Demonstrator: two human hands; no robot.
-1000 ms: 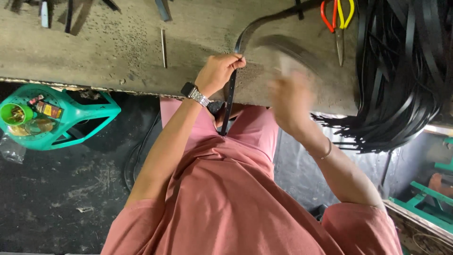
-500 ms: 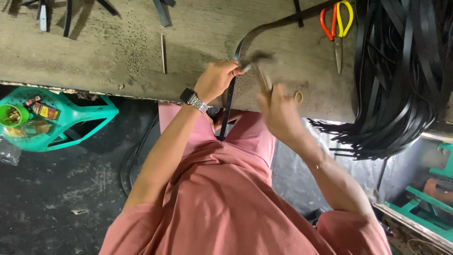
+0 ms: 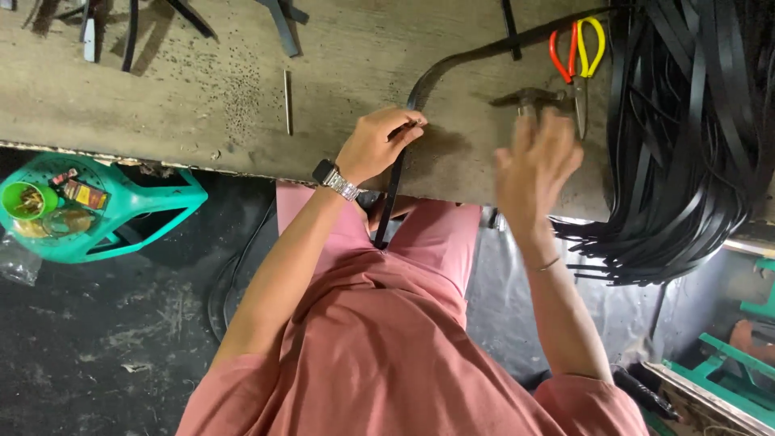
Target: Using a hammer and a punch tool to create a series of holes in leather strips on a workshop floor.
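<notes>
Fingers (image 3: 404, 129) of our left hand (image 3: 375, 145) pinched the black strap (image 3: 436, 73) against the surface (image 3: 202, 89), as before. Our right hand (image 3: 537, 157) had swung away from the strap toward the scissors (image 3: 575, 48), fingers loosely spread around a blurred hammer (image 3: 529, 98); we could not tell how firmly. Beyond lay the strap pile (image 3: 686, 137).

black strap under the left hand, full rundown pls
The long flat black strap, leather or rubber by its look, lies on the worn wooden bench. It runs from the bench's upper right, curves down, and hangs over the near edge towards the lap. The left hand pinches it at the bend. The right hand, blurred, hovers apart from it beside a hammer.
</notes>
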